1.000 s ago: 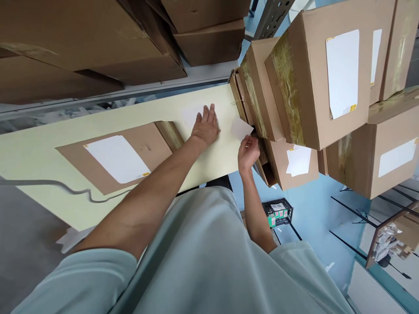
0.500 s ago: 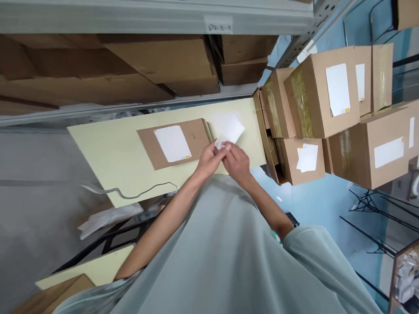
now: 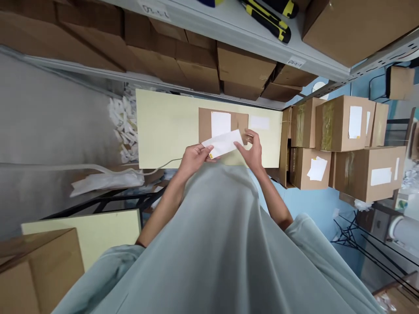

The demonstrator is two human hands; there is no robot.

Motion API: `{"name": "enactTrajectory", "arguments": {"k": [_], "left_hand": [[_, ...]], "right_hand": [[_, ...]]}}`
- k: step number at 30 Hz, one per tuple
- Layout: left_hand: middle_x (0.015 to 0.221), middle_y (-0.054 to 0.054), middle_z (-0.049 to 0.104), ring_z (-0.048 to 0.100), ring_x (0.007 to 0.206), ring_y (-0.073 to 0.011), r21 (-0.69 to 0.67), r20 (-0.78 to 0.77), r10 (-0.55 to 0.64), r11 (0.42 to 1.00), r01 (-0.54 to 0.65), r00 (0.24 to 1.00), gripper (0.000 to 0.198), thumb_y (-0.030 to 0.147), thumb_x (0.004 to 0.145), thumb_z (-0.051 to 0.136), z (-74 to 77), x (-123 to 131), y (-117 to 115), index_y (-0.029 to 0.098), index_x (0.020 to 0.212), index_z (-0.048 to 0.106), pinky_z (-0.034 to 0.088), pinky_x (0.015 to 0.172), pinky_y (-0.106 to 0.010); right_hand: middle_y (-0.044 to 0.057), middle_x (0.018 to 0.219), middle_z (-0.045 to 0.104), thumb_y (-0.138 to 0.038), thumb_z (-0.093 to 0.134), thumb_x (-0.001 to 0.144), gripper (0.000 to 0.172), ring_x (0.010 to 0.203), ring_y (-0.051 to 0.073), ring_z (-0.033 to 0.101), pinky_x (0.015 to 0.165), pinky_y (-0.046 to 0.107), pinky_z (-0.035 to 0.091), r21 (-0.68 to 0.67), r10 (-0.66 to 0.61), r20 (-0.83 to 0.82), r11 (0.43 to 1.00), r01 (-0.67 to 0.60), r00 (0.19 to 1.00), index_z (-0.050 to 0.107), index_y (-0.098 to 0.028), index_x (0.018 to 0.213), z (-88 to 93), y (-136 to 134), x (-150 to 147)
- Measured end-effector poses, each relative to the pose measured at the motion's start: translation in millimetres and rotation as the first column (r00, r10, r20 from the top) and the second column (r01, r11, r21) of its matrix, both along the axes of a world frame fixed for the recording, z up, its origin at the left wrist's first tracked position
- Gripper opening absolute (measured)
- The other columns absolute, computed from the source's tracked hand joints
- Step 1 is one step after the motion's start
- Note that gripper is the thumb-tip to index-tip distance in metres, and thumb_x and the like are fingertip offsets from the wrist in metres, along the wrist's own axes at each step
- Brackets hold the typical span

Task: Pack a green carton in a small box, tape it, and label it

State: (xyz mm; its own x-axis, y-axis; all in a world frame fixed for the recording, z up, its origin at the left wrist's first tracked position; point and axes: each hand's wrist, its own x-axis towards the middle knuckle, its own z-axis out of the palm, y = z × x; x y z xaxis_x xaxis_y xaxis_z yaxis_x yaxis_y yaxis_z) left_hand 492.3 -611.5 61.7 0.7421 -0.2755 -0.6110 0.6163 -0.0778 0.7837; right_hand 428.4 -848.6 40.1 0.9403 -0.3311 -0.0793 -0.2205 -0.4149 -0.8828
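My left hand [image 3: 193,160] pinches the left end of a white paper label [image 3: 224,143] with a small yellow mark at its corner. The label is held tilted, its right end higher. My right hand [image 3: 252,150] is at that end, thumb touching or just over its edge and fingers spread apart. Behind the label lies a flat cardboard box [image 3: 205,124] on a pale yellow tabletop [image 3: 168,131]. Another white label [image 3: 220,123] is on the box, partly covered by the one I hold. To its right, a pale white rectangle [image 3: 260,122] lies on the tabletop.
Cardboard boxes [image 3: 337,124] with white labels are stacked to the right. A shelf [image 3: 229,26] with boxes and yellow-black utility knives [image 3: 270,22] runs above the table. White scraps [image 3: 122,126] lie left of the table, near a cable [image 3: 166,164].
The view has shifted, bringing the knives and scraps into sight. My hands have moved apart; the paper is now stretched sideways in my left hand, and my right fingers have spread.
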Motion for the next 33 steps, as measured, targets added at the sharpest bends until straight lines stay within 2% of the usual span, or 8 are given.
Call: {"name": "enactTrajectory", "arguments": {"k": [5, 11, 18, 23, 25, 27, 29, 33], "left_hand": [[0.069, -0.005, 0.077, 0.079, 0.058, -0.0233, 0.081, 0.091, -0.031, 0.996, 0.024, 0.995, 0.04, 0.05, 0.076, 0.101, 6.0, 19.4, 26.1, 0.019, 0.074, 0.077, 0.06, 0.048, -0.026], [0.06, -0.001, 0.069, 0.06, 0.044, -0.0118, 0.07, 0.218, 0.074, 0.993, -0.091, 0.973, 0.031, 0.044, 0.079, 0.097, 13.4, 40.2, 28.3, 0.017, 0.078, 0.081, 0.042, 0.04, -0.02], [0.076, -0.002, 0.077, 0.066, 0.06, -0.0118, 0.09, 0.342, 0.282, 0.94, -0.33, 0.896, 0.026, 0.037, 0.081, 0.095, 20.0, 55.1, 45.1, 0.018, 0.086, 0.078, 0.051, 0.052, -0.02], [0.083, -0.002, 0.079, 0.072, 0.069, -0.0148, 0.01, 0.471, 0.48, 0.837, -0.548, 0.741, 0.036, 0.056, 0.094, 0.089, 21.6, 60.2, 71.4, 0.022, 0.099, 0.077, 0.054, 0.056, -0.023], [0.088, -0.005, 0.082, 0.072, 0.069, -0.0149, -0.025, 0.455, 0.406, 0.895, -0.444, 0.793, 0.046, 0.068, 0.094, 0.086, 26.3, 57.9, 81.2, 0.023, 0.1, 0.078, 0.054, 0.057, -0.024], [0.094, -0.008, 0.085, 0.071, 0.067, -0.0157, -0.05, 0.39, 0.198, 0.98, -0.195, 0.899, 0.053, 0.073, 0.089, 0.089, 33.7, 50.9, 87.5, 0.021, 0.096, 0.081, 0.055, 0.057, -0.027], [0.096, -0.012, 0.086, 0.072, 0.069, -0.0186, -0.096, 0.322, 0.021, 0.995, 0.011, 0.947, 0.053, 0.07, 0.082, 0.094, 41.8, 40.9, 90.1, 0.02, 0.093, 0.083, 0.056, 0.058, -0.03], [0.094, -0.012, 0.085, 0.071, 0.071, -0.0208, -0.155, 0.262, 0.001, 0.987, 0.041, 0.965, 0.039, 0.055, 0.076, 0.096, 52.3, 26.8, 88.9, 0.021, 0.092, 0.084, 0.053, 0.056, -0.031]], "right_hand": [[-0.005, 0.07, 0.061, -0.075, 0.1, 0.081, 0.061, 0.067, 0.013, 0.058, 0.062, 0.025, 0.05, 0.371, 0.155, -0.24, 0.927, -0.057, 0.958, 0.066, -0.025, 0.083, 25.9, 2.1, 11.3], [0.0, 0.074, 0.08, -0.068, 0.106, 0.074, 0.054, 0.069, 0.019, 0.078, 0.061, 0.026, 0.056, 0.508, 0.388, -0.391, 0.847, -0.156, 0.834, 0.081, -0.02, 0.081, 40.6, 47.6, 7.2], [0.0, 0.077, 0.081, -0.069, 0.101, 0.079, 0.052, 0.069, 0.017, 0.079, 0.062, 0.025, 0.058, 0.394, 0.123, -0.313, 0.919, 0.011, 0.942, 0.077, -0.022, 0.082, 46.6, 77.5, 22.4], [0.001, 0.082, 0.077, -0.079, 0.093, 0.084, 0.059, 0.082, 0.022, 0.084, 0.07, 0.028, 0.063, 0.382, 0.024, -0.216, 0.922, 0.062, 0.976, 0.072, -0.024, 0.084, 62.2, 98.6, 40.5], [0.003, 0.088, 0.079, -0.081, 0.091, 0.086, 0.06, 0.086, 0.023, 0.085, 0.073, 0.03, 0.065, 0.386, -0.037, -0.166, 0.917, 0.1, 0.985, 0.074, -0.024, 0.091, 69.2, 108.2, 45.8], [0.004, 0.091, 0.081, -0.083, 0.089, 0.087, 0.062, 0.088, 0.023, 0.085, 0.075, 0.032, 0.066, 0.378, -0.071, -0.142, 0.918, 0.12, 0.987, 0.074, -0.024, 0.094, 75.5, 117.6, 49.9], [0.005, 0.09, 0.081, -0.086, 0.088, 0.087, 0.063, 0.088, 0.024, 0.085, 0.076, 0.034, 0.068, 0.366, -0.084, -0.139, 0.922, 0.129, 0.987, 0.073, -0.024, 0.094, 80.1, 126.2, 52.9], [0.005, 0.089, 0.082, -0.087, 0.088, 0.088, 0.064, 0.093, 0.027, 0.087, 0.08, 0.037, 0.072, 0.362, -0.1, -0.123, 0.922, 0.139, 0.987, 0.071, -0.026, 0.093, 82.7, 139.2, 55.7]]}}
